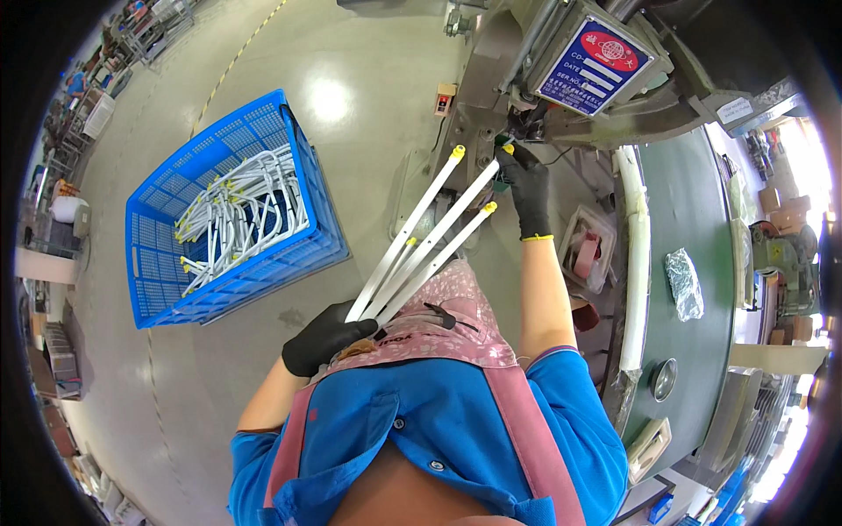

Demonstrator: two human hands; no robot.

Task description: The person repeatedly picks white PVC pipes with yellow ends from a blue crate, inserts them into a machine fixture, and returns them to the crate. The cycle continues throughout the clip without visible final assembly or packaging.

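My left hand [326,337], in a black glove, is closed round the near ends of several white metal tubes [431,238] at my waist. The tubes fan out away from me, and yellow caps [458,152] show on their far ends. Black-gloved as well, my right hand [528,186] grips the capped far end of one longer tube, right beside the lower part of a grey machine [526,123]. Its fingertips are partly hidden there, next to a small green piece.
At the left, a blue plastic crate [323,228] on the floor holds many bent white tubes [250,206]. To my right runs a green-topped bench [693,202] bearing a clear plastic bag [684,282] and a round metal dish [664,380]. A bin [589,250] with reddish contents stands beside the bench.
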